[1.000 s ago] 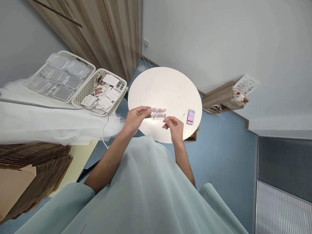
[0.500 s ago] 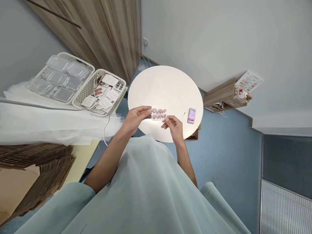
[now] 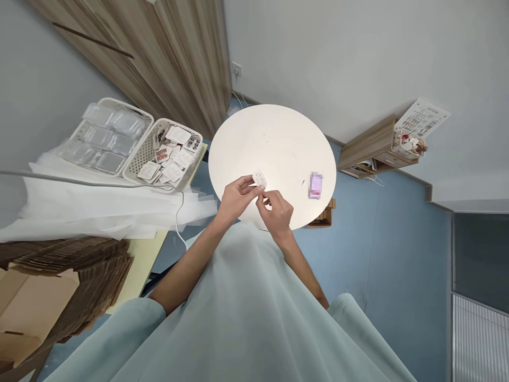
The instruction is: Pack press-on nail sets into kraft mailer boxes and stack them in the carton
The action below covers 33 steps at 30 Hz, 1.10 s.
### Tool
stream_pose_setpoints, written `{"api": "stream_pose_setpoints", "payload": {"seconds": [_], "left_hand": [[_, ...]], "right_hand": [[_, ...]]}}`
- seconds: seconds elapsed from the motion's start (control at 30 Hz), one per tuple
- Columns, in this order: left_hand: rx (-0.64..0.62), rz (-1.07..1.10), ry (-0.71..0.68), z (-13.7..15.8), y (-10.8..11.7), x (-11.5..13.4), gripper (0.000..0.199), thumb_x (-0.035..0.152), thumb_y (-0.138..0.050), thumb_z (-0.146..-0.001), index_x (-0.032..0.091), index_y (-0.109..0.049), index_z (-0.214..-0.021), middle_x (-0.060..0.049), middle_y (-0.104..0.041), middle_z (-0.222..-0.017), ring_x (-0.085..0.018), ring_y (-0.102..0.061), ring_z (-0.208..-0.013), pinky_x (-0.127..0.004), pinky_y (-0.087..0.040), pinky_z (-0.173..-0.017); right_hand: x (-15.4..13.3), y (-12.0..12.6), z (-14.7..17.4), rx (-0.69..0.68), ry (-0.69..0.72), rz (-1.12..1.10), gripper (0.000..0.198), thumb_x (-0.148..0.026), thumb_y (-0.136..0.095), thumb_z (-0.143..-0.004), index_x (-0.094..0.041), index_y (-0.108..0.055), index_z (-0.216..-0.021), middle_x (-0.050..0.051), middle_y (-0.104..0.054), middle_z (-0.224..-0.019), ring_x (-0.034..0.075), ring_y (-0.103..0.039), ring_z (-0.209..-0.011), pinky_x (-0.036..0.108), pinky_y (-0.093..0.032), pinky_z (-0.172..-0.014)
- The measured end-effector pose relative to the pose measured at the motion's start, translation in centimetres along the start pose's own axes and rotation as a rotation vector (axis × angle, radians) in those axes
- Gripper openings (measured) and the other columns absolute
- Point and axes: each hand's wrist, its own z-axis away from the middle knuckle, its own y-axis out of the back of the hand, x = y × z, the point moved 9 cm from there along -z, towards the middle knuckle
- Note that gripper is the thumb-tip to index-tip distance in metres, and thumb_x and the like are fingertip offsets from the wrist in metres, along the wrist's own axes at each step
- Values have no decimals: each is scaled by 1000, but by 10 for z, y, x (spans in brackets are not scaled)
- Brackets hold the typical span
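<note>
Over the near part of the round white table, my left hand pinches a small white card between thumb and fingers. The card is tilted, and the side facing me carries fine print too small to read. My right hand is closed, its thumb and fingertips pinched together at the card's lower edge, close to the left thumb. Whatever lies between the right fingertips is hidden.
A pixelated purple item lies on the table's right. Left are a basket of printed cards, a basket of clear plastic cases, white sheets and stacked cardboard. A cable crosses there. Right stands a wooden cabinet.
The card has turned over from its side with rows of round pink and silvery pieces to its printed side. My right hand has moved left, close against my left hand.
</note>
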Motion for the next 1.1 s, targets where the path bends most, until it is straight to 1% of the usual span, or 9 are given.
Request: {"api": "stream_pose_setpoints", "payload": {"seconds": [0.13, 0.23, 0.37, 0.6, 0.7, 0.83, 0.9, 0.97, 1.1], "left_hand": [[-53, 20, 27, 0, -13, -1, 57, 61, -98, -74, 19, -79, -108, -12, -83, -115, -33, -75, -120, -47, -60, -109], [-121, 71, 90, 1, -27, -7, 57, 63, -94, -78, 18, -81, -110, -12, -84, -112, -32, -76, -116, -47, -61, -106], [-140, 142, 135, -2, -43, -16, 55, 58, -94, -78, 18, -83, -114, -14, -85, -116, -34, -76, -122, -47, -60, -108], [-50, 88, 126, 0, -61, -29, 56, 62, -92, -82, 18, -80, -114, -14, -82, -127, -33, -74, -125, -47, -59, -112], [36, 4, 89, 7, -60, -35, 59, 66, -88, -86, 21, -77, -124, -13, -75, -144, -33, -72, -132, -47, -57, -115], [173, -36, 60, 16, -39, -49, 65, 61, -86, -89, 25, -68, -140, -16, -65, -159, -34, -65, -144, -48, -57, -116], [255, -36, 68, 18, -19, -59, 68, 59, -87, -88, 24, -65, -142, -17, -71, -149, -32, -67, -140, -47, -59, -113], [308, -38, 89, 17, 3, -69, 70, 60, -89, -85, 21, -67, -138, -14, -77, -130, -29, -73, -126, -46, -61, -108], [355, -81, 106, 5, 51, -85, 70, 65, -92, -77, 20, -72, -126, -8, -79, -107, -24, -77, -99, -40, -65, -95]], "right_hand": [[10, 0, 3, -69, -25, -14, 26, -56, -74, -98, -30, -78, -92, 8, -81, -95, 21, -70, -80, 36, -55, -76], [13, 7, 3, -71, -11, -61, 25, -56, -76, -97, -32, -78, -92, 7, -82, -94, 21, -71, -79, 36, -54, -73], [22, 16, 0, -84, -18, -116, 25, -56, -79, -96, -33, -77, -90, 6, -81, -90, 22, -72, -79, 37, -54, -71], [48, 38, -8, -116, -67, -151, 22, -53, -80, -95, -31, -78, -92, 8, -83, -99, 23, -76, -86, 37, -56, -76], [59, 45, -13, -78, -137, -245, 26, -56, -77, -95, -30, -76, -92, 6, -81, -99, 22, -75, -85, 36, -58, -77], [81, 31, -22, -78, -349, -495, 31, -57, -74, -95, -26, -73, -93, 1, -76, -90, 16, -72, -70, 31, -56, -67], [90, 10, -22, -151, -454, -606, 33, -56, -77, -91, -24, -72, -89, 0, -74, -85, 13, -69, -61, 29, -52, -60], [96, -11, -20, -217, -520, -662, 35, -56, -81, -88, -22, -71, -85, 0, -74, -85, 12, -68, -58, 27, -49, -56], [102, -52, -12, -316, -540, -636, 36, -56, -82, -89, -21, -74, -89, 2, -78, -90, 11, -71, -60, 24, -50, -57]]}}
